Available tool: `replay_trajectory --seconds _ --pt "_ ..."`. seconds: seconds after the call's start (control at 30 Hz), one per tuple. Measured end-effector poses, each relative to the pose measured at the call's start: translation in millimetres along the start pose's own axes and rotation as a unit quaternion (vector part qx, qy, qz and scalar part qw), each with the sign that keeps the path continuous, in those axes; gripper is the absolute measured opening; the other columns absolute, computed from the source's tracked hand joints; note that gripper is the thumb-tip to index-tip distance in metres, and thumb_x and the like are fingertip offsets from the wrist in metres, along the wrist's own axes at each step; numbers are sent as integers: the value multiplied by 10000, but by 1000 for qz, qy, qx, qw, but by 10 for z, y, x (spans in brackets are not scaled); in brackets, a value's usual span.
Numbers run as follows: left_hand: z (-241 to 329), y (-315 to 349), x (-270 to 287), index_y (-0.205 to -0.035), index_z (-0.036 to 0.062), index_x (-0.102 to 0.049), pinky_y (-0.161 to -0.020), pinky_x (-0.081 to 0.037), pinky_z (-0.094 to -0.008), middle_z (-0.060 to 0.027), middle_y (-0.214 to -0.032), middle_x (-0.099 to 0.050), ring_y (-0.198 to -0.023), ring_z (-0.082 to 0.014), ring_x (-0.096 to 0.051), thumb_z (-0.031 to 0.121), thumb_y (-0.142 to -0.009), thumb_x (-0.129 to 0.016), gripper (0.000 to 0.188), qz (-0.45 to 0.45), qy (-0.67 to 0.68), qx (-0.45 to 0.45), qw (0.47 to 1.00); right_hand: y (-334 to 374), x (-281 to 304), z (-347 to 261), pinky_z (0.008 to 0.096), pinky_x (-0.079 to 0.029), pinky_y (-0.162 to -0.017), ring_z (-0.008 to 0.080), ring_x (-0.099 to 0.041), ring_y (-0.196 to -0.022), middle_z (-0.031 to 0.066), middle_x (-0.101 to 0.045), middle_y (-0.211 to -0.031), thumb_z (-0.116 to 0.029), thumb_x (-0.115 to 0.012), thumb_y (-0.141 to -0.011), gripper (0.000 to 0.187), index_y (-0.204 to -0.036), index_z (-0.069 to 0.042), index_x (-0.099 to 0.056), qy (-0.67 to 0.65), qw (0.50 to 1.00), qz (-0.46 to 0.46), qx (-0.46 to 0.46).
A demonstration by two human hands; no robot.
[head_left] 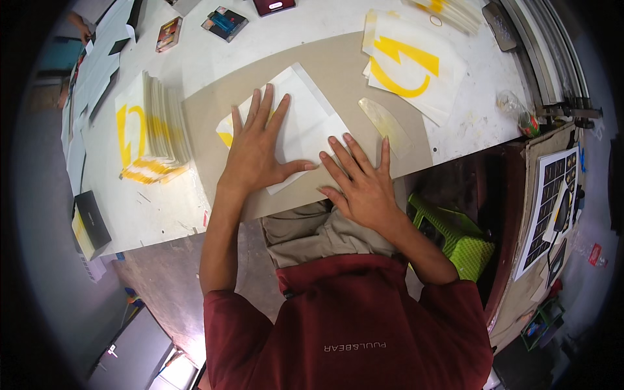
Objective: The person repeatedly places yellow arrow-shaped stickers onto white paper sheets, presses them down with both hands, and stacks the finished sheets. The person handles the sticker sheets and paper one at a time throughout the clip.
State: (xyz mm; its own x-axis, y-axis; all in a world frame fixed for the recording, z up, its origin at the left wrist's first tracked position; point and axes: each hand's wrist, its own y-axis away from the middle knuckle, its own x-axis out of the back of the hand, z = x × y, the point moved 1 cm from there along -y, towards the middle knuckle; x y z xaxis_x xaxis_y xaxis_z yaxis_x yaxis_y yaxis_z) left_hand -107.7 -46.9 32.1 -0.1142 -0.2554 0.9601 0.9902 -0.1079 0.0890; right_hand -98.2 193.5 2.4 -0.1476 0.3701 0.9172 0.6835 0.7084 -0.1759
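Note:
A folded white paper piece (302,110), with a bit of yellow print at its left edge, lies slanted on a grey-brown board (214,110). My left hand (260,146) rests flat across its left part, fingers spread and thumb pointing right. At the paper's near right corner is my right hand (364,185), fingers apart, the tips of some on or beside the paper. Neither hand grips anything. A thin, translucent yellowish curved strip (388,127) lies on the board just beyond my right hand's fingers.
At left stands a thick stack of folded white-and-yellow papers (153,133). Flat printed sheets (416,65) lie at far right. Small boxes (225,24), a phone (499,26) and a plastic bottle (520,114) sit around the table. A green plastic chair (465,247) is below the right edge.

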Motion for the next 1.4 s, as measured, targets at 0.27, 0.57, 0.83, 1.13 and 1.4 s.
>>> replay_trajectory --seconds 0.27,0.57,0.83,1.13,1.4 --pt "-35 25 -17 -1603 87 -336 -1213 -100 -694 -255 -1676 -210 -1571 -423 -147 723 -571 -862 1322 10 -2 -6 1000 -22 48 27 783 -140 -1142 287 -357 -1495 71 -435 -1600 -494 -616 -966 571 -1425 -155 -604 -19 1000 -11 4" --pt "-81 39 18 -1631 135 -287 -1235 -84 -656 -229 -1698 -166 -1585 -395 -107 675 -526 -907 1377 -12 7 -11 1000 -25 52 27 786 -135 -1143 282 -362 -1495 70 -455 -1586 -493 -633 -956 564 -1405 -152 -622 -17 1000 -5 6" --pt "-220 150 158 -1644 128 -236 -1262 -75 -600 -248 -1703 -96 -1585 -408 -75 629 -411 -964 1518 -61 20 -20 998 -25 50 24 784 -113 -1148 279 -371 -1491 70 -473 -1571 -483 -641 -954 548 -1389 -149 -636 -19 1000 0 4" --pt "-344 294 273 -1647 63 -138 -1251 -77 -627 -325 -1675 -64 -1569 -473 -35 653 -414 -954 1592 -105 -27 -4 994 -163 -29 259 700 -204 -1155 294 -542 -1282 75 -608 -1355 -241 -727 -910 290 -1167 -109 -705 -45 992 113 -33" --pt "-350 281 225 -1651 74 -115 -1246 -74 -640 -318 -1680 -42 -1574 -460 -20 676 -412 -947 1610 -107 -36 -5 994 -312 -218 -476 744 -163 -1124 374 -480 -1287 194 -525 -1335 -392 -754 -870 485 -1244 -99 -656 -7 982 162 -101"
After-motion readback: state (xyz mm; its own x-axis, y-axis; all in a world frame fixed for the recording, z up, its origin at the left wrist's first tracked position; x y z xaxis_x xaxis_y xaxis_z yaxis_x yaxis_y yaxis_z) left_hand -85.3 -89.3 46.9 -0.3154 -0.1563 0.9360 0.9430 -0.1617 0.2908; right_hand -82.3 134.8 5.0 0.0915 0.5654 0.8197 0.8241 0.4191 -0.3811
